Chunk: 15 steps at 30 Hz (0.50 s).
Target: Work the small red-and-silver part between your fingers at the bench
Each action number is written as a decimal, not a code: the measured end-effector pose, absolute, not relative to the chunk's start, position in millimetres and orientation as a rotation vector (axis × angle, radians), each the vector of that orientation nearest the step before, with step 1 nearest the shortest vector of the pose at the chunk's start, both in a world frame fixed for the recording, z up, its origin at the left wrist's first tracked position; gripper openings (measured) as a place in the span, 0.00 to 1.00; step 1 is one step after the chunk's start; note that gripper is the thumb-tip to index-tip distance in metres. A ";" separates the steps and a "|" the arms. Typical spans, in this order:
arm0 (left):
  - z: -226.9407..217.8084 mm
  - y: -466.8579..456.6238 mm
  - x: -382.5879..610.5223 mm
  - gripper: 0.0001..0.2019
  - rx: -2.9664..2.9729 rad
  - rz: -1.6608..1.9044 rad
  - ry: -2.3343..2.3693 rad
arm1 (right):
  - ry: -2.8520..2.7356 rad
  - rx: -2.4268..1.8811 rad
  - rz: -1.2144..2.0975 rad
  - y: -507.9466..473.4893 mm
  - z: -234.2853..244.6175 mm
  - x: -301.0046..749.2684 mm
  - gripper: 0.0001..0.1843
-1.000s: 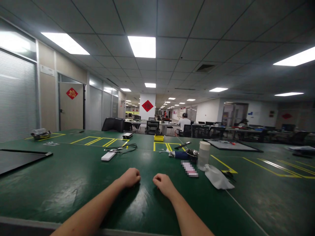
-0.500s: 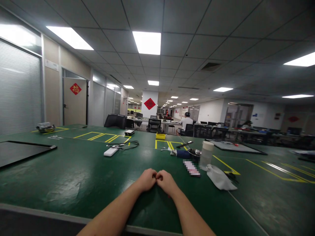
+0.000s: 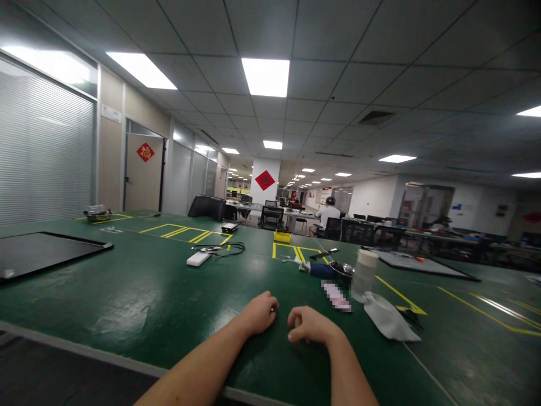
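My left hand (image 3: 260, 313) rests low over the green table (image 3: 169, 304), its fingers curled in. A tiny pale and dark spot shows at its fingertips, too small to name. Just to the right, with a narrow gap between them, is my right hand (image 3: 311, 325). Its fingers are bent toward the thumb, and a small red speck shows under them; what it holds, if anything, is hidden. Nearest to the right hand lie a phone-like pink item (image 3: 336, 296), blurred out, and a white cloth or pouch (image 3: 389, 318).
A frosted bottle (image 3: 364, 275), a metal bowl (image 3: 342, 272) and a dark blue roll (image 3: 319, 269) stand grouped at right. Ahead lies a white power strip (image 3: 198, 257) with black cable. Dark trays (image 3: 46, 254) sit leftward. A person (image 3: 328, 214) sits farther back.
My hands, touching before, have come apart; the right one has moved right and turned. The view has swung slightly left, so things on the table sit farther right.
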<state>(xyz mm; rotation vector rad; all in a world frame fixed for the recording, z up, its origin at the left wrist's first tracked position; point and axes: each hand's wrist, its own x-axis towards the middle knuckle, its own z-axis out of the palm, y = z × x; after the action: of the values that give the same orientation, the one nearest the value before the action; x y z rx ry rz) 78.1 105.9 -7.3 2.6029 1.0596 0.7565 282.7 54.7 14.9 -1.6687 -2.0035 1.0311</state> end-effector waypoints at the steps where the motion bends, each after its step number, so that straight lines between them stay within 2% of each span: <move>1: -7.3 106.0 78.7 0.12 2.593 0.782 1.060 | -2.005 -1.646 1.083 54.0 14.6 283.6 0.19; 6: -7.4 108.2 83.1 0.13 2.520 0.901 1.023 | -1.982 -1.676 1.081 56.0 9.0 276.1 0.06; 13: -6.6 107.5 84.5 0.12 2.421 0.944 0.925 | -1.942 -1.450 0.687 67.5 5.1 256.7 0.12; 15: -7.4 108.4 84.5 0.14 2.371 0.957 0.902 | -1.900 -1.402 0.681 71.7 2.2 254.1 0.12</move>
<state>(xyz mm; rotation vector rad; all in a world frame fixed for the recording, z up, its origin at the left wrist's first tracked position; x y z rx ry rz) 84.5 108.4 -7.4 2.3711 0.9016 0.9571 254.1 71.7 2.2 -1.4018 -1.8996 0.6811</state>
